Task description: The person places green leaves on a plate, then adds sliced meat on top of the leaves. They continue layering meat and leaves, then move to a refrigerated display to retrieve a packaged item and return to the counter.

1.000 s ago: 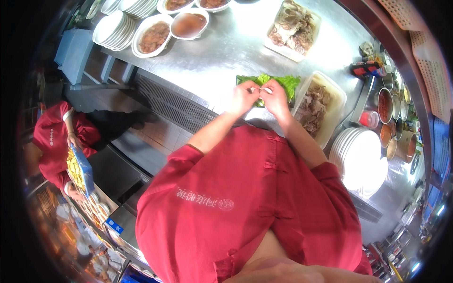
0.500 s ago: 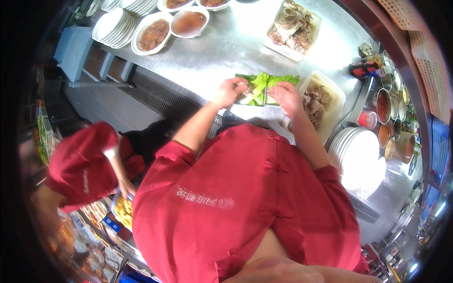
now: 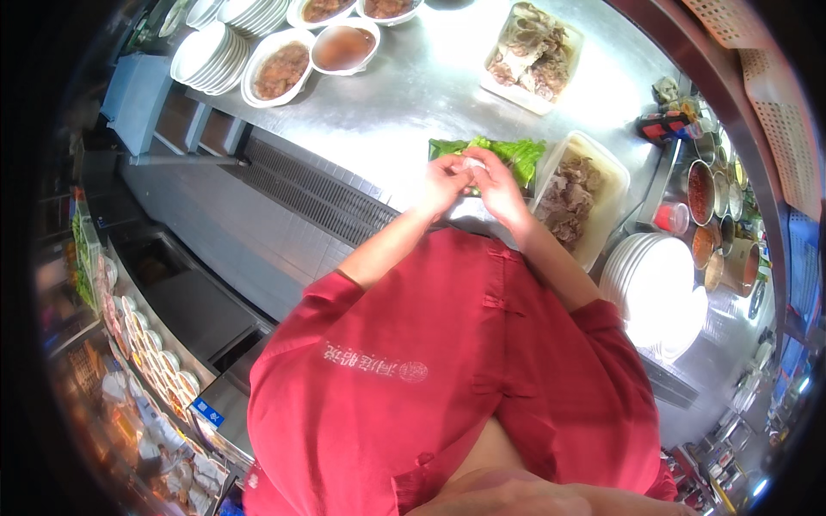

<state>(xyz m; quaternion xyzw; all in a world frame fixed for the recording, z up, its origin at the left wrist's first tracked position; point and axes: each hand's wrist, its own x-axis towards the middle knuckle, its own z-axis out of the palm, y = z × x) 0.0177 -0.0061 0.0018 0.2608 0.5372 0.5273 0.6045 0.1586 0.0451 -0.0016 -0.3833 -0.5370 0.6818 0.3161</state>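
My left hand (image 3: 445, 183) and my right hand (image 3: 496, 183) meet in front of my body, fingertips pinched together. Something small and whitish (image 3: 471, 163) shows between them, too unclear to name. Right beneath and behind the hands, green leaf lettuce (image 3: 519, 156) lies in a dark rectangular dish (image 3: 438, 150), partly hidden by them. Close to the right forearm stands a pale plastic tub (image 3: 617, 176) of sliced cooked meat (image 3: 570, 199).
Another tub (image 3: 523, 100) of meat chunks sits farther back. At the far left are bowls of reddish-brown food (image 3: 281, 70) and stacked white dishes (image 3: 206, 56). White plates (image 3: 647, 279) are piled at right, beside metal seasoning pots (image 3: 700, 193). Left of the counter runs a floor grate (image 3: 318, 199).
My hands have come together from either side of the lettuce, the left moving right and the right moving left. The co-worker in red at the left has gone out of view.
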